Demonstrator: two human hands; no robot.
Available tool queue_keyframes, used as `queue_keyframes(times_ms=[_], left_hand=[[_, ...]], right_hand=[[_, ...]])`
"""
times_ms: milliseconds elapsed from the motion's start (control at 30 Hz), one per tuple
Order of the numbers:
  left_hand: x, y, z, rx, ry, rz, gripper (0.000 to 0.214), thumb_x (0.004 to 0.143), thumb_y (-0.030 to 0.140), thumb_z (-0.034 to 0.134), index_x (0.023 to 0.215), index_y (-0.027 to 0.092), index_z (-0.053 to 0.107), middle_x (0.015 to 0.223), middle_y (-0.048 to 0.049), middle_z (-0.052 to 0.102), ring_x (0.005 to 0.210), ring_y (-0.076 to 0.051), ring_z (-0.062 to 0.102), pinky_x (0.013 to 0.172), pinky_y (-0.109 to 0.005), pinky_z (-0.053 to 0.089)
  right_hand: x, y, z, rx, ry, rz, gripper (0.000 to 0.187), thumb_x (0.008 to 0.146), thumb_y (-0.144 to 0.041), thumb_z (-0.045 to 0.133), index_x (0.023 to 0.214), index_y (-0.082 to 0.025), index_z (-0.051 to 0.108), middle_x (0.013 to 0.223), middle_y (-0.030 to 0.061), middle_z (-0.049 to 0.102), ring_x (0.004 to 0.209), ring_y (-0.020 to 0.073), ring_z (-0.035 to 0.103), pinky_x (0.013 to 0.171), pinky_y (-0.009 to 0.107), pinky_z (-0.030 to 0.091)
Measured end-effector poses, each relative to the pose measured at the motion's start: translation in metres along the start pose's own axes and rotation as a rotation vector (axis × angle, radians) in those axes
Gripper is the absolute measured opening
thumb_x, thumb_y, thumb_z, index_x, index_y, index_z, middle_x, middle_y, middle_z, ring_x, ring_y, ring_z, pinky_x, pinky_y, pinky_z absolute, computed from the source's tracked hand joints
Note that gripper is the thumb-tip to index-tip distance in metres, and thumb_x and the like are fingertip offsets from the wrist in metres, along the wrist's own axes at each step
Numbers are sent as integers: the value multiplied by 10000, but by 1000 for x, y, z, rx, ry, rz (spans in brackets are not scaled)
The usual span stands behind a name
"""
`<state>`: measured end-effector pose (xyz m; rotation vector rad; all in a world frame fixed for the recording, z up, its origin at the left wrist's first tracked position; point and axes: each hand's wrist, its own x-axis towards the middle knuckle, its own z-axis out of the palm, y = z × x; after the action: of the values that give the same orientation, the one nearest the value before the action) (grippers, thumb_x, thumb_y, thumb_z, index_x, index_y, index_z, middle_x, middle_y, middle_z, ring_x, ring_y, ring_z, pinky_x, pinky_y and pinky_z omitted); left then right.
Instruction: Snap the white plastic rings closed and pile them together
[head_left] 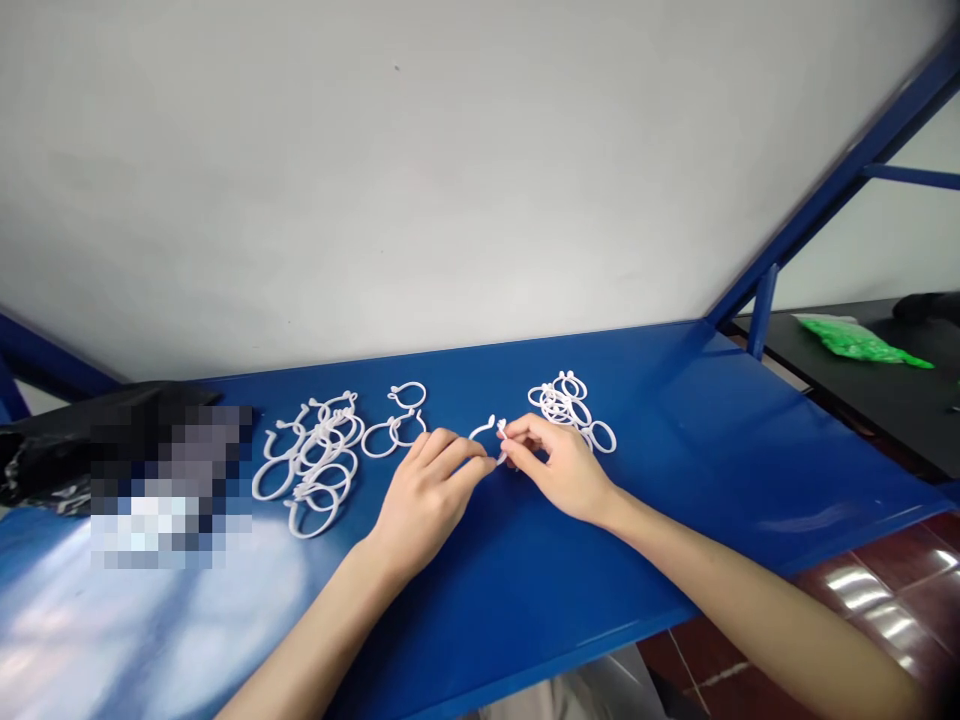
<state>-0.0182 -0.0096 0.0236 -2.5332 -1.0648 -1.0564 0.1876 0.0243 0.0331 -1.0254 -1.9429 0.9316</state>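
Both my hands meet at the middle of the blue table (697, 440) on one white plastic ring (486, 430). My left hand (427, 495) pinches its left end with curled fingers. My right hand (555, 465) pinches its right end by the small tab. Left of my hands lies a large pile of white rings (311, 460), with three separate rings (396, 425) beside it. A smaller heap of rings (568, 405) rests just behind my right hand.
A black plastic bag (67, 440) and a blurred patch sit at the table's left end. Blue frame bars (832, 180) rise at the right. A dark table with a green bag (855, 340) stands beyond. A white wall is behind.
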Motion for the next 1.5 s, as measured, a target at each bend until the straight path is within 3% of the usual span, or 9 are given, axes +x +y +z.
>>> queue_keyframes(times_ms=[200,367,567,800,1033,1133,1300,1400,1500], left_hand=[[0,1,5,-18,91,-247,161,981,296,608,1117,212,627,1056,-72,708,958,-179,667,853,-306,544],[-4,0,7,-135,-44,-343,152,1020,280,523,1101,229,641,924,-22,745,772,-147,688,716,-263,545],[-3,14,11,-329,-71,-501,92,1006,230,521,1027,242,609,876,18,722,734,-118,680,664,-210,516],[-7,18,16,-339,-90,-493,150,1014,211,448,905,242,546,810,15,685,710,-131,672,662,-231,513],[-7,9,14,-186,-169,-357,181,1034,222,412,1044,233,592,917,-29,725,796,-156,686,713,-265,536],[-2,-1,12,-14,-149,-341,219,1019,332,500,1166,218,615,1051,-74,746,960,-224,670,858,-362,542],[-7,-23,5,365,-270,-470,310,968,338,542,1180,160,681,1281,-153,666,1162,-360,558,949,-493,483],[-13,-33,1,455,-349,-490,285,951,321,544,1091,147,722,1275,-160,653,1175,-373,529,950,-495,472],[-16,-35,-3,461,-357,-486,268,955,276,515,1066,160,730,1244,-150,661,1163,-361,525,929,-481,472]], right_hand=[[-4,1,-4,-106,18,-58,87,982,-269,570,909,-239,607,832,-11,713,725,144,682,677,264,544],[-6,2,-1,-157,-26,-75,94,1000,-275,559,978,-236,641,905,16,750,784,168,712,693,282,553],[-6,6,2,-143,-10,-121,128,1015,-272,567,951,-234,671,880,8,753,757,160,706,685,273,542],[-12,8,3,-313,-23,-349,177,1042,-239,515,968,-209,674,856,42,747,734,172,674,665,289,541],[-8,9,7,-506,-30,-514,245,1061,-243,466,1010,-196,700,852,58,738,744,192,652,663,320,550],[5,17,-13,-496,54,-426,253,1052,-224,465,1115,-223,710,1013,76,737,910,211,690,803,351,581],[26,51,-74,-656,401,66,264,1001,-231,503,1100,-200,745,1087,106,694,935,241,701,893,406,562],[31,68,-99,-624,336,306,202,934,-201,593,1064,-200,748,997,74,744,880,227,717,855,376,554],[32,75,-104,-575,231,404,106,886,-212,656,931,-222,751,899,36,775,845,209,729,776,325,540]])
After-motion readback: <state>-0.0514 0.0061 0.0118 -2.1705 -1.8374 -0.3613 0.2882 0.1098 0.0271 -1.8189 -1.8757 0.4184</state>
